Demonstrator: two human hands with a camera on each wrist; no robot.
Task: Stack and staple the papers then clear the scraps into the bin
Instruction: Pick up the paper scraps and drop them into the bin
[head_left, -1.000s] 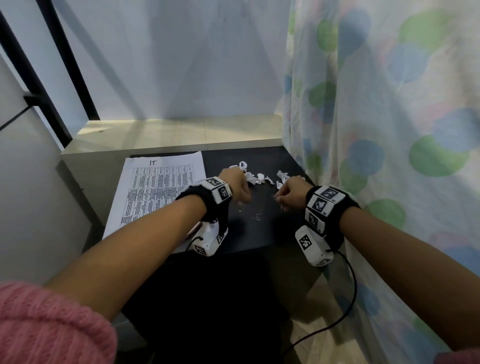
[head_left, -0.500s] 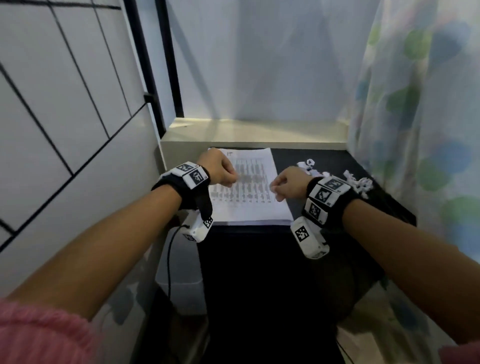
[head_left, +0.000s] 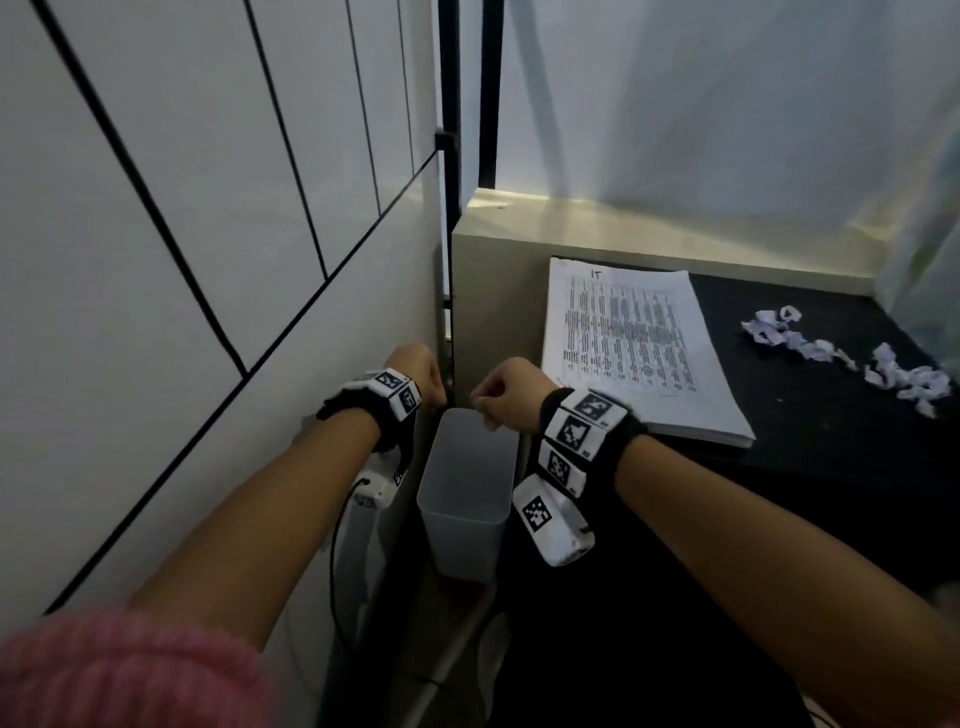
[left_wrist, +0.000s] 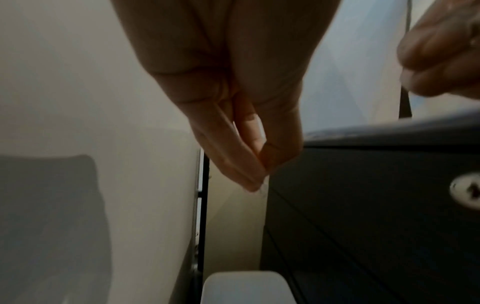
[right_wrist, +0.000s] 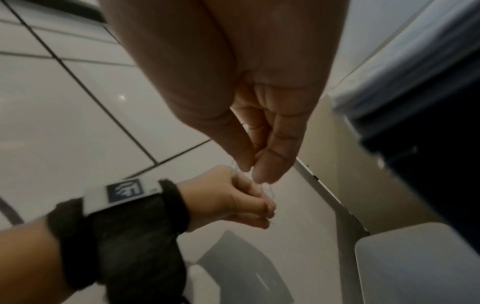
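Note:
A translucent grey bin (head_left: 462, 545) stands on the floor left of the black table (head_left: 805, 452). My left hand (head_left: 421, 371) and right hand (head_left: 506, 387) hover over its far rim, both fists turned down. In the left wrist view the left hand (left_wrist: 259, 176) pinches thumb to fingertips on a tiny pale bit. In the right wrist view the right hand (right_wrist: 257, 172) pinches thin wiry bits that dangle from its tips. The stacked printed papers (head_left: 634, 343) lie on the table's left side. Crumpled white scraps (head_left: 779, 332) stay in a line at the table's right.
A tiled white wall (head_left: 182, 260) runs close on the left, with a black post (head_left: 449, 156) behind the bin. A white device with a cable (head_left: 369, 499) sits beside the bin. A beige ledge (head_left: 623, 223) backs the table.
Both hands left the table and swung left and down to the bin, still pinched. My head turned left with them, so the papers and scraps now lie to the right.

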